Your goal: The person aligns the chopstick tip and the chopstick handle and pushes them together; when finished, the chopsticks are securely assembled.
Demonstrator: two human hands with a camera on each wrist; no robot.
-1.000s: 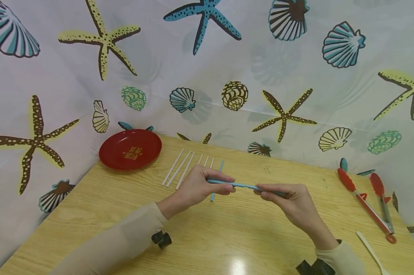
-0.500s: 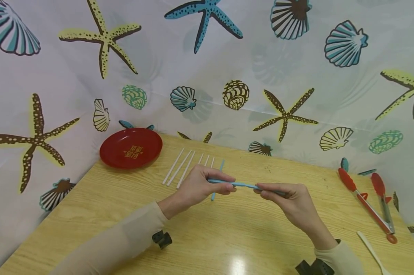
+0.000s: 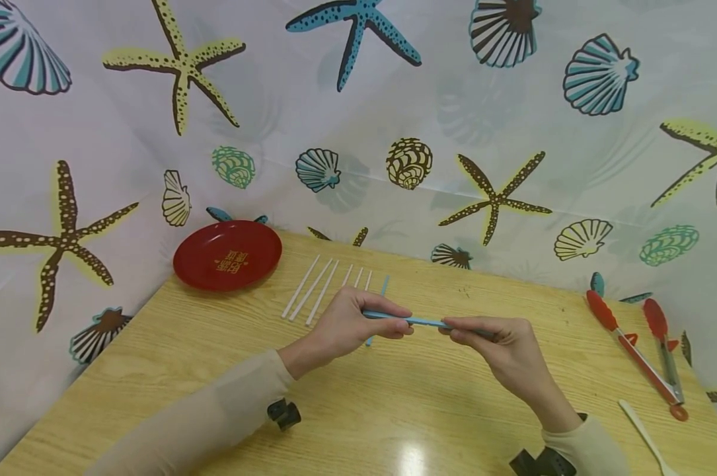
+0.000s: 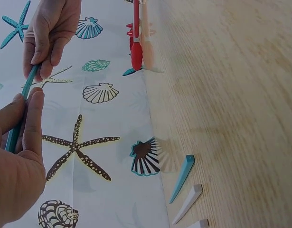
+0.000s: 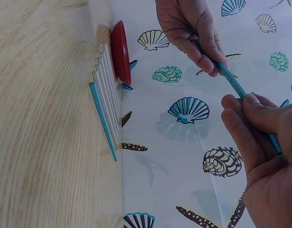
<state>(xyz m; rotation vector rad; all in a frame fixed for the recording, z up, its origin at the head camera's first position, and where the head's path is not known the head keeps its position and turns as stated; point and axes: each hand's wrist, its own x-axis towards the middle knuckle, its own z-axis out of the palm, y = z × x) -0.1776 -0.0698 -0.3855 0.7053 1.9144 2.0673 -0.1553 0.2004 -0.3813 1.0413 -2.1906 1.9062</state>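
Observation:
A blue chopstick [image 3: 426, 322] is held level above the table, pinched at both ends. My left hand [image 3: 340, 324] grips its left part between thumb and fingers; my right hand [image 3: 509, 347] does the same on the right. A short stretch shows between the fingertips, and in the right wrist view a thin seam line crosses the chopstick [image 5: 231, 81]. Behind the left hand, a second blue chopstick [image 3: 384, 285] lies on the table beside several white chopsticks [image 3: 301, 287], partly covered by that hand in the head view.
A red oval plate [image 3: 227, 256] stands at the back left of the wooden table [image 3: 358, 410]. Red-tipped tongs [image 3: 640, 357] lie at the right, with a pale slender utensil [image 3: 640, 426] in front of them. A shell-patterned cloth [image 3: 346, 132] hangs behind.
My left hand has shifted slightly right, so less of the chopstick shows between the hands. The small notch seen at its middle now looks closed and straight. The right hand has barely moved.

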